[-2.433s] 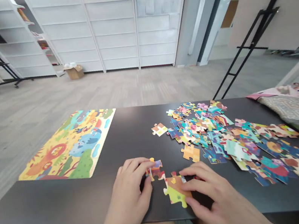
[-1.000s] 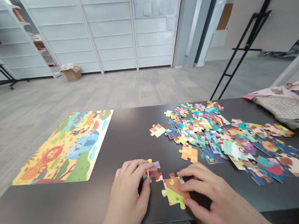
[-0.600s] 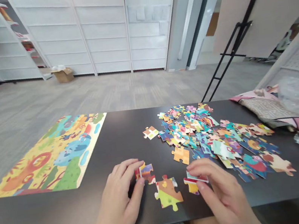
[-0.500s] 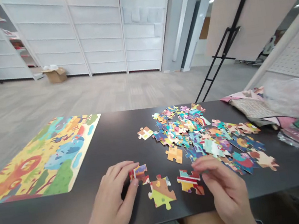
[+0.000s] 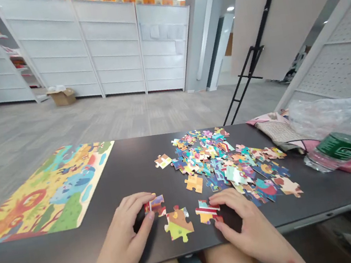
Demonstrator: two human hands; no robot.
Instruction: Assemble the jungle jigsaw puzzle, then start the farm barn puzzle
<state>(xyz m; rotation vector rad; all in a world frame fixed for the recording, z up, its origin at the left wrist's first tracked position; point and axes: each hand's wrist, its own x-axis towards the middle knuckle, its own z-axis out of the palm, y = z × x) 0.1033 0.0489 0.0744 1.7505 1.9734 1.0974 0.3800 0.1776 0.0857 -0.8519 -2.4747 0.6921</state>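
Bracketing two loose pieces at the lower centre of the frame, both hands rest on the dark counter (image 5: 134,167). The left hand (image 5: 129,226) has its thumb and forefinger at the left part of the purple-and-red piece (image 5: 157,205); how firm that grip is, I cannot tell. The right hand (image 5: 240,219) has a wider grip, fingers at the upper right of the striped piece (image 5: 205,211) and thumb by its lower right — touching, it seems, though any squeeze is not clear. Between them lies the brown-and-green piece (image 5: 179,224), flat and free of both hands.

A careless push could skew the brown-and-green piece, since nothing pins it, or bend a tab if edges were forced together out of line. The right hand's knuckles sit near the heap of pieces (image 5: 214,161) at centre right, so a sideways sweep might scatter the overlapping ones.

Much is covered: the left fingers hide part of their piece, and many in the heap lie under others. Whether the purple-and-red and brown-and-green corners meet is hard to judge. The picture sheet (image 5: 66,185) is cut off at the left edge.
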